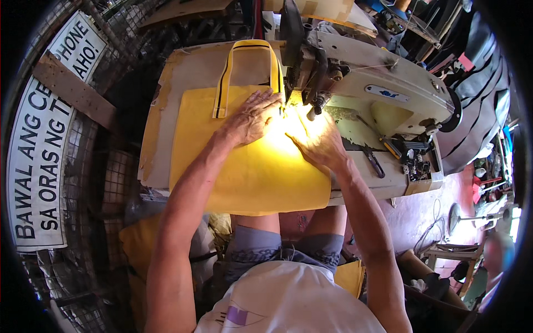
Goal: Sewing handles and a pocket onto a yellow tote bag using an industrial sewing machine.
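A yellow fabric bag panel (239,177) lies flat across the sewing table, its near edge hanging over my lap. A looped strap handle (225,83), yellow with a dark stripe, rests on its far edge, one end running toward the needle area of the sewing machine (361,83). My left hand (252,117) lies flat on the panel beside the strap, fingers stretched toward the needle. Flat on the cloth just right of the needle area, my right hand (317,139) has its fingers extended. Bright lamp glare washes out the fingertips and the stitching spot.
Right of the cloth lie dark-handled snips (375,161) and a yellow-and-black cutter (390,147). A small box of metal parts (419,166) sits at the table's right corner. Wire mesh and a white sign (39,166) stand at left; grey material (477,105) hangs at right.
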Motion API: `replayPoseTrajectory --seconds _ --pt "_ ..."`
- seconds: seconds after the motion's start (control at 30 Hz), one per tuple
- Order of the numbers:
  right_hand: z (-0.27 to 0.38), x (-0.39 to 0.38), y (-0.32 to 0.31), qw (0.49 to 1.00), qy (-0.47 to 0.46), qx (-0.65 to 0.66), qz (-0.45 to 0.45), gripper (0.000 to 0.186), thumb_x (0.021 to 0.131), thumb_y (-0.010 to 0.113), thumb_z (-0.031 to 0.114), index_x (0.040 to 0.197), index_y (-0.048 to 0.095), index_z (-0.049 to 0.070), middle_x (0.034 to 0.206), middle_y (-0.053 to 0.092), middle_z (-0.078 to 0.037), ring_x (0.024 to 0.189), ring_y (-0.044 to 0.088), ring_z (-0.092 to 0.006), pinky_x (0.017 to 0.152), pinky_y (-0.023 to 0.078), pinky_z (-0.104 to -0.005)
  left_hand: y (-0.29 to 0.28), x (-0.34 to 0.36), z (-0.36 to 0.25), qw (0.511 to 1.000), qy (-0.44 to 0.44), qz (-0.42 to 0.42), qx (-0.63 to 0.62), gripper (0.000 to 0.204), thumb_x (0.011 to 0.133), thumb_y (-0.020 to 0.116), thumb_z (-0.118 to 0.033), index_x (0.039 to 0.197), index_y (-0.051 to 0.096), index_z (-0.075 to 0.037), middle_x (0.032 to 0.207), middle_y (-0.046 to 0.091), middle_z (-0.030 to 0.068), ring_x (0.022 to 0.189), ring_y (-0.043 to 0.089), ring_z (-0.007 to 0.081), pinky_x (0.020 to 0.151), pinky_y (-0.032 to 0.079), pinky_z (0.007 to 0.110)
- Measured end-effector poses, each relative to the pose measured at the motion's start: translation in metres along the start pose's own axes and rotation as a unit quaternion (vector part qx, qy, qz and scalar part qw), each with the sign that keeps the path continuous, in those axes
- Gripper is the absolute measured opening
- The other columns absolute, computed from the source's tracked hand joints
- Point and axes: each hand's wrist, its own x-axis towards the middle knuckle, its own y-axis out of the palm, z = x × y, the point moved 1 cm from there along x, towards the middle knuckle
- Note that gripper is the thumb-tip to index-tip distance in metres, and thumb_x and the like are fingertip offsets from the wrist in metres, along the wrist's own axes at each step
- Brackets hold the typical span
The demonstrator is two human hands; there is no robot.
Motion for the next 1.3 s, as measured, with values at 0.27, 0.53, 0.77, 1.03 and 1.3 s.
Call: replayPoseTrajectory --seconds 0.27,0.53,0.77,1.03,1.3 --pt "0.005 0.005 0.001 0.996 -0.035 -0.038 -0.074 0.043 0.093 0.067 0.033 0.117 0.066 -0.002 0.115 0.066 -0.019 0.098 0.062 -0.0366 0.085 0.048 -0.0488 -0.007 -0.012 -0.004 0.998 -0.021 0.012 0.051 0.062 0.1 0.05 -0.025 0.156 0.033 -0.003 0.163 0.031 0.0132 0.153 0.025 0.0284 0.128 0.015 0.043" --pt "-0.008 0.004 0.004 0.998 -0.001 0.026 -0.063 0.033 0.091 0.067 0.04 0.101 0.069 0.009 0.099 0.065 -0.014 0.104 0.058 -0.0376 0.097 0.043 -0.0515 -0.009 -0.018 -0.002 0.993 -0.039 -0.061 0.093 0.065 0.097 0.055 -0.02 0.155 0.033 -0.001 0.163 0.03 0.0157 0.152 0.025 0.0312 0.127 0.016 0.044" --pt "0.017 -0.051 -0.026 0.986 0.157 0.054 0.025 0.055 0.096 0.061 0.045 0.131 0.059 0.002 0.14 0.053 -0.024 0.138 0.043 -0.0402 0.118 0.028 -0.055 -0.041 -0.158 -0.007 0.967 -0.207 -0.045 0.141 0.065 0.098 0.057 -0.02 0.155 0.032 0.0 0.162 0.03 0.0178 0.152 0.025 0.0337 0.125 0.018 0.047" --pt "0.035 -0.061 -0.022 0.981 0.153 0.032 0.116 0.067 0.096 0.055 0.054 0.143 0.053 0.006 0.148 0.049 -0.019 0.144 0.038 -0.034 0.123 0.016 -0.0523 -0.057 -0.218 0.016 0.947 -0.267 -0.045 0.172 0.065 0.104 0.048 -0.038 0.156 0.031 -0.003 0.164 0.029 0.014 0.153 0.023 0.0335 0.126 0.016 0.046" --pt "0.027 -0.07 -0.013 0.977 0.163 0.04 0.131 0.065 0.094 0.06 0.047 0.146 0.051 0.007 0.148 0.05 -0.02 0.145 0.037 -0.0365 0.123 0.017 -0.0505 -0.058 -0.215 0.019 0.951 -0.27 -0.058 0.137 0.064 0.103 0.051 -0.036 0.154 0.034 -0.001 0.163 0.03 0.0153 0.152 0.026 0.0321 0.125 0.018 0.045"
